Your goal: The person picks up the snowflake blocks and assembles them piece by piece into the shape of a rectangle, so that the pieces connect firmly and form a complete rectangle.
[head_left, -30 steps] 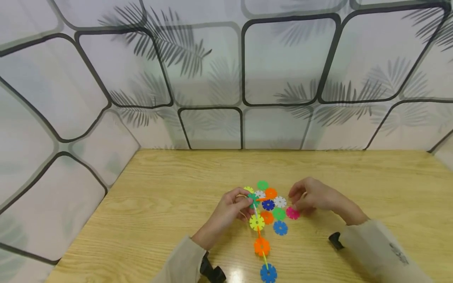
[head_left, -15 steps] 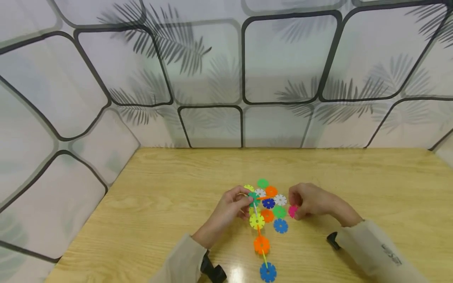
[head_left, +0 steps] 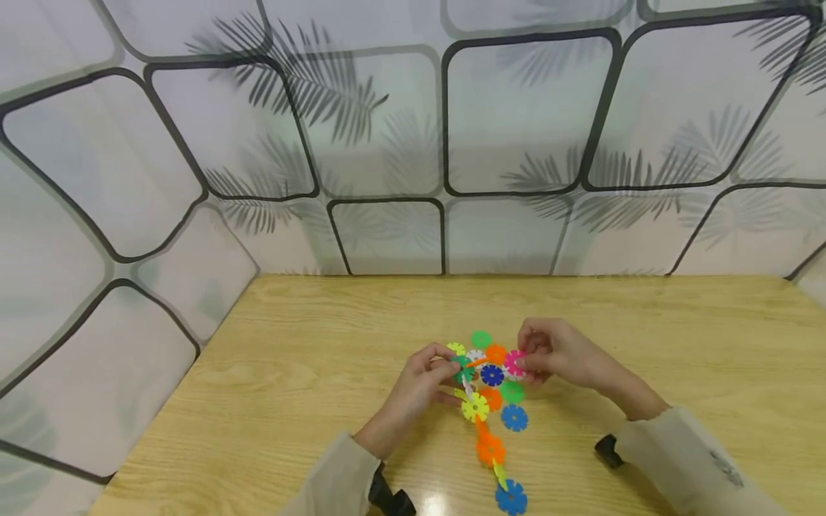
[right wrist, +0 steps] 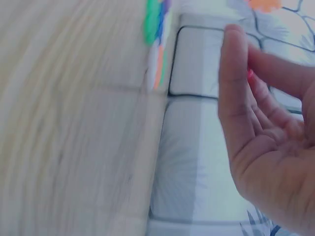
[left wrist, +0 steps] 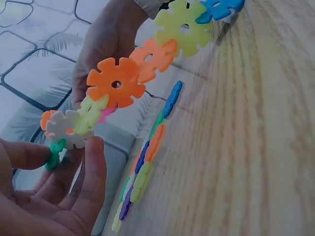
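In the head view my left hand (head_left: 422, 380) pinches a dark green snowflake disc (head_left: 462, 368) at the top of a chain of interlocked discs. The chain runs down through a white disc (left wrist: 63, 129), a yellow disc (head_left: 475, 407) and an orange disc (head_left: 491, 450) to a blue disc (head_left: 512, 497). An orange disc (head_left: 478, 362) also juts right from the green one. My right hand (head_left: 568, 356) pinches a pink disc (head_left: 513, 363) close to that orange disc's right. In the right wrist view, fingers hide most of the pink disc (right wrist: 250, 73).
Several loose discs lie flat on the wooden table (head_left: 310, 387) under and beside the chain, among them a light green disc (head_left: 480, 339), a dark blue disc (head_left: 492, 375) and a blue disc (head_left: 514, 417). A patterned backdrop (head_left: 387, 236) stands along the table's back and left.
My right hand has picked up the pink disc from the table and brought it left and up beside the chain. The chain's lower end has swung slightly right; my left hand keeps its grip.
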The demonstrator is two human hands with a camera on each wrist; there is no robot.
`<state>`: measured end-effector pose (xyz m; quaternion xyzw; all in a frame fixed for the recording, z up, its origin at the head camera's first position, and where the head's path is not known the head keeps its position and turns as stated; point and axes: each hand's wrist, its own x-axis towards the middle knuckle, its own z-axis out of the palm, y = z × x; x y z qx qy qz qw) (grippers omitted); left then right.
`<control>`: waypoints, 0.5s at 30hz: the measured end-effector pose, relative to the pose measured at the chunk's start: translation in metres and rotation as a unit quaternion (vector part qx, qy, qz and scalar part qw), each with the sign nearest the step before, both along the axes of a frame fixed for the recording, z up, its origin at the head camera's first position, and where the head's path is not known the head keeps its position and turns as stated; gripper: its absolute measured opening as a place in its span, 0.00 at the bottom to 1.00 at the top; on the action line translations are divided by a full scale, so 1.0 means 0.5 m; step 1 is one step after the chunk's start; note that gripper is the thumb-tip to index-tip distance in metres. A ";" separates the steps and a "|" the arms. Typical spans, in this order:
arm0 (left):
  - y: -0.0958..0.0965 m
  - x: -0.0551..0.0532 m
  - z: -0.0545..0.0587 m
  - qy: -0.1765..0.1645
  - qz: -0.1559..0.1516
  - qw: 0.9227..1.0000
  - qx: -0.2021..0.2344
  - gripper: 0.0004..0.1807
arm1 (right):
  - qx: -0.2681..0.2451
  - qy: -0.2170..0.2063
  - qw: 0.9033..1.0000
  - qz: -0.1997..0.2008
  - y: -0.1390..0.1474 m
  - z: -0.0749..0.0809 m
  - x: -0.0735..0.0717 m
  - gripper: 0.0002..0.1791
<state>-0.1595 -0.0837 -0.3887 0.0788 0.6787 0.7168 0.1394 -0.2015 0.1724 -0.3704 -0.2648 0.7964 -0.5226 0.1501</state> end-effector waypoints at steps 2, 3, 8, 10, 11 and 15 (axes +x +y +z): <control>0.000 0.000 0.000 -0.001 0.004 1.000 -0.003 0.07 | -0.027 -0.023 0.999 -0.009 -0.004 0.005 0.002 0.05; 0.000 0.001 0.000 0.000 0.006 1.000 -0.005 0.08 | -0.038 -0.033 0.999 -0.011 -0.006 0.007 0.003 0.06; 0.000 0.001 -0.001 0.017 0.001 1.000 -0.023 0.12 | -0.063 -0.071 0.995 -0.022 -0.013 0.016 0.008 0.12; 0.001 -0.001 -0.003 0.019 -0.002 1.000 -0.025 0.14 | -0.067 -0.079 0.994 -0.024 -0.016 0.016 0.010 0.12; 0.001 -0.001 -0.004 0.019 -0.003 0.999 -0.025 0.14 | -0.070 -0.082 0.994 -0.023 -0.017 0.016 0.010 0.12; 0.001 -0.004 -0.007 0.014 -0.006 0.999 -0.030 0.15 | -0.074 -0.094 0.993 -0.018 -0.022 0.013 0.011 0.12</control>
